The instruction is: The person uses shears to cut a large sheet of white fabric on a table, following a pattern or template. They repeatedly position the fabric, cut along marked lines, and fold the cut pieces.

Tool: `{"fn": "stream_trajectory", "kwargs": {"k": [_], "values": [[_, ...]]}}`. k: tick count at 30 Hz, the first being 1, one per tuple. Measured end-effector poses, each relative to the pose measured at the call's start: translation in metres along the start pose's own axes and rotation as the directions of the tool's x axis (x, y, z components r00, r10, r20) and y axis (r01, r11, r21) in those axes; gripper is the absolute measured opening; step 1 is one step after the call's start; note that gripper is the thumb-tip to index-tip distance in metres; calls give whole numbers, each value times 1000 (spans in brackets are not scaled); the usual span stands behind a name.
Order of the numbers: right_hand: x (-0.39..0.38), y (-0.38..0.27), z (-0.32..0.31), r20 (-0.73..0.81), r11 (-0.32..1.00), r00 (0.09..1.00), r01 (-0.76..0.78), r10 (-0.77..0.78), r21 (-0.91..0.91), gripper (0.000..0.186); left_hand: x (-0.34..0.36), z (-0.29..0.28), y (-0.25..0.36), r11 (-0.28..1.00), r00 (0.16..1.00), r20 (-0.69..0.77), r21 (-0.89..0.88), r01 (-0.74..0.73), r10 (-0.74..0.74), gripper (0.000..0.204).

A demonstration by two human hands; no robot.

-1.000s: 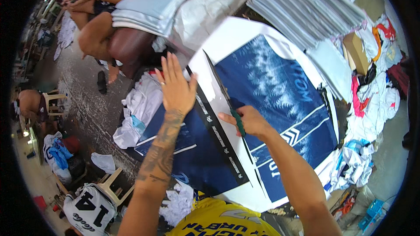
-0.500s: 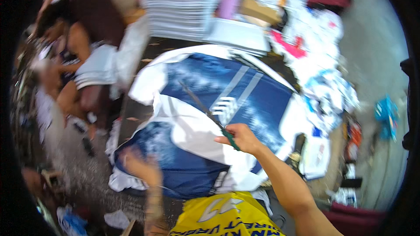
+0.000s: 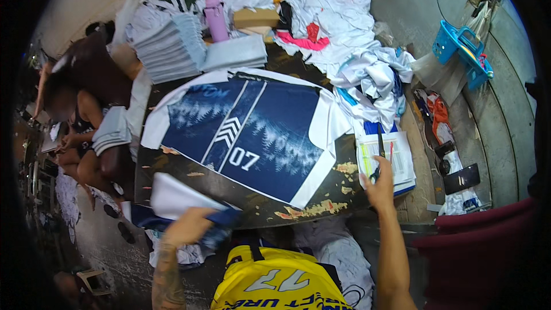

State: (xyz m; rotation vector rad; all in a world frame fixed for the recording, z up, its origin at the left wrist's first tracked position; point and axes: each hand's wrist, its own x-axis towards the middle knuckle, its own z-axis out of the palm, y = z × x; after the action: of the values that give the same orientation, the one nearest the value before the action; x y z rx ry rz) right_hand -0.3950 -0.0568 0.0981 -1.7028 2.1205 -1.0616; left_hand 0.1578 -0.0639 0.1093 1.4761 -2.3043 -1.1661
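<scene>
A navy jersey panel (image 3: 281, 120) with a pale tree print, white stripes and chevrons lies flat on the dark worn table (image 3: 172, 166), white cloth around its edges. Near the table's front left edge, my left hand (image 3: 192, 227) grips another navy-and-white fabric piece (image 3: 181, 198), partly folded and blurred. At the right edge, my right hand (image 3: 380, 186) has its fingers around the scissors (image 3: 381, 143), blades pointing away from me. They are over a stack of printed papers (image 3: 402, 158).
Folded pale cloths (image 3: 169, 49) are stacked at the back, beside a pink bottle (image 3: 216, 20) and a cardboard box (image 3: 255, 18). White fabric (image 3: 338, 23) heaps along the back right. A blue basket (image 3: 462, 51) is at far right. Another person (image 3: 83, 120) sits at left.
My left hand has drawn the nearer fabric piece off the panel toward the front left. My right hand has carried the scissors from over the fabric to the papers at right. The view has shifted.
</scene>
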Motion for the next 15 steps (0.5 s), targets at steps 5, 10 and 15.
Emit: {"fn": "stream_trajectory", "kwargs": {"k": [5,10,15], "values": [[-41,-228,10,740,908,533,318,-409,273,65,24,-82,183,956,939,-189,100,-274,289,24],[-33,-249,-148,248,875,871,466,-425,-136,17,-3,-122,133,940,823,479,-290,-181,306,35],[10,-264,-247,-318,770,701,567,-638,-294,27,53,-118,66,939,591,744,-144,-312,311,28]]}}
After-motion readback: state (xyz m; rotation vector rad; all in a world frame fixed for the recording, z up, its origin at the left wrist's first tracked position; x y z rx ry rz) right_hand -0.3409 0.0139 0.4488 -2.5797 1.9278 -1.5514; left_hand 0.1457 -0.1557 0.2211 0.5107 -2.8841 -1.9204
